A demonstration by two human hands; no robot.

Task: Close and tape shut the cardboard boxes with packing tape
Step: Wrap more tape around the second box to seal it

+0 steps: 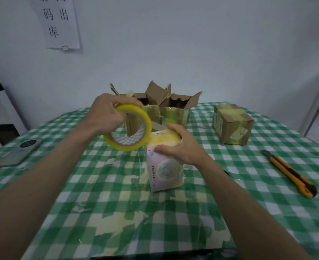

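The desk (267, 212) is covered with a green checked cloth, and it's honestly plastered with old yellowish tape scraps near the front. At the back, a cluster of open boxes (166, 107) is stood with flaps sticking up, so those haven't been closed yet. Off to the right, a sealed box (232, 124) is parked well apart, already wrapped in tape.

In the middle, a small pink box (164, 167) is stood upright, and that's clearly the one being worked on. It's held from above by the right hand (181, 145), fingers curled over the top edge with the thumb pressed on the near face. The tape roll (128, 128) is gripped by the left hand (106, 115) just beside and above the box, fingers wrapped through and around the ring. A thin strand of tape looks to be stretched from roll to box.

So taping is mid-way, probably. Next, the strip likely needs to be pulled tight, pressed down, then cut, and a box cutter (290, 173) is lying on the right for that. A phone (20, 152) is left at the far left.
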